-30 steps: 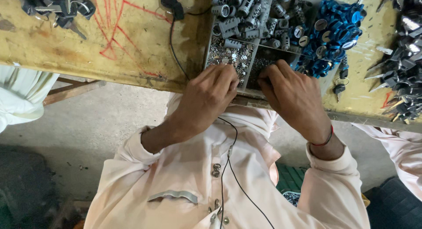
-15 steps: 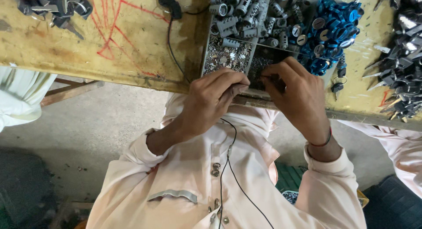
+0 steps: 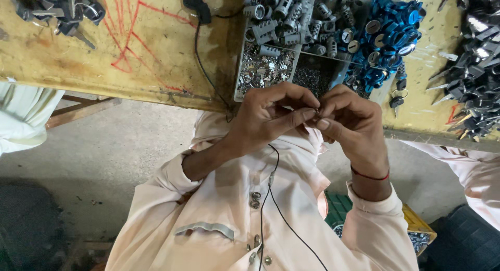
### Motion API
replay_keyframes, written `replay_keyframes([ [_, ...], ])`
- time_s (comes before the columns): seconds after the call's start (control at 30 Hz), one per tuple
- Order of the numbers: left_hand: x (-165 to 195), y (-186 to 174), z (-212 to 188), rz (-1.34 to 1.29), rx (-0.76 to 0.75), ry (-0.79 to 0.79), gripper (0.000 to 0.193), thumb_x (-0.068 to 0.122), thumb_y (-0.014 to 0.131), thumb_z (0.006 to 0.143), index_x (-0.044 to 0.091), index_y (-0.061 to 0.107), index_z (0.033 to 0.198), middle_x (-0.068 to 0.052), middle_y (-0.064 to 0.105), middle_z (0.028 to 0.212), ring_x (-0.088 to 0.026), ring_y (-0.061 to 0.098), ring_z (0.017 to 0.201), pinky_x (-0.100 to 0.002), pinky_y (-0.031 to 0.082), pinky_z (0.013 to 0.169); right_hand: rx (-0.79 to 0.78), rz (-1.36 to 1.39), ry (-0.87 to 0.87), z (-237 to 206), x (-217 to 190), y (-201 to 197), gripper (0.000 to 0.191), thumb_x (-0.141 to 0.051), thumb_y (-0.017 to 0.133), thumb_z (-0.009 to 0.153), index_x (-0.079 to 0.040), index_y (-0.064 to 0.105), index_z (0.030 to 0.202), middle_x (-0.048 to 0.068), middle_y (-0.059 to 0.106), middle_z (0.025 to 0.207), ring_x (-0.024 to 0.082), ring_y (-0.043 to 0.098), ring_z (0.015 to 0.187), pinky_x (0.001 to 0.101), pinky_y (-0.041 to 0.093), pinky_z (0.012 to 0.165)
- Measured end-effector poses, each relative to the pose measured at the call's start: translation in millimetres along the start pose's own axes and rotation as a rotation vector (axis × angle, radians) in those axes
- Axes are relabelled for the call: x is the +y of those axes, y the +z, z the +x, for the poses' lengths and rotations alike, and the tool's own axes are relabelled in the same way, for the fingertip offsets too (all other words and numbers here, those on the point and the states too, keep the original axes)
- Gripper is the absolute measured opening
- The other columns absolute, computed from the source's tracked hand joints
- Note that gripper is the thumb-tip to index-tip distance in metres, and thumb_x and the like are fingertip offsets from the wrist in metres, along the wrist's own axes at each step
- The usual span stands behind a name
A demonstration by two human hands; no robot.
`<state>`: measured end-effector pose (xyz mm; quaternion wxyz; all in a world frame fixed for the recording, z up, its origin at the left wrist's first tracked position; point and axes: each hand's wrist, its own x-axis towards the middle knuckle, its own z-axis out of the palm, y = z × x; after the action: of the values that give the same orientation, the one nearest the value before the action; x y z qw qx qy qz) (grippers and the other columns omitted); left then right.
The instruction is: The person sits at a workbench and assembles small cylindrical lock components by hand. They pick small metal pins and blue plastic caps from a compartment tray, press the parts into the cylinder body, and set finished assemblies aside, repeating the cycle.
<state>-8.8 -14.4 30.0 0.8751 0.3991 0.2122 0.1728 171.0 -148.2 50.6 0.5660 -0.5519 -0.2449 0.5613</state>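
Small metal part [image 3: 319,110] (barely visible) between both hands' fingertips [image 3: 310,114]

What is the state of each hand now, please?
Left hand: fingers pinched shut on something tiny; what it is cannot be told.
Right hand: fingers curled shut, meeting the left at the fingertips; contents hidden.

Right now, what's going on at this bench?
A person has both hands together at the bench edge, the left hand and right hand pinching something tiny between their fingertips; what it is cannot be made out. Just beyond sits a divided tray of small metal parts, beside grey cylinders and blue rings.
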Motion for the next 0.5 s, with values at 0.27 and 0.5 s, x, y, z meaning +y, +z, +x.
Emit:
replay_keyframes([
  [0.27,-3.4,-2.9,-0.4,0.12,-0.051,0.16,0.013,0.005,0.074,0.101,0.001,0.072,0.114,-0.008,0.074,0.103,-0.014,0.076,0.091,-0.028,0.065,0.08,-0.01,0.071,0.08,-0.9,1.3,-6.1,0.012,0.001,0.077,0.093,0.003,0.067,0.101,0.008,0.06,0.107,0.011,0.06,0.077,0.0237,0.049,0.062],
  [0.5,18.2,-8.6,-0.1,0.351,-0.129,0.271,0.014,0.004,0.072,0.101,0.003,0.071,0.115,-0.006,0.073,0.102,-0.012,0.077,0.091,-0.026,0.065,0.078,-0.007,-0.08,0.07,-0.7,-5.4,-0.8,0.011,0.004,0.077,0.091,0.005,0.069,0.099,0.009,0.061,0.107,0.012,0.062,0.081,0.0254,0.053,0.065],
])
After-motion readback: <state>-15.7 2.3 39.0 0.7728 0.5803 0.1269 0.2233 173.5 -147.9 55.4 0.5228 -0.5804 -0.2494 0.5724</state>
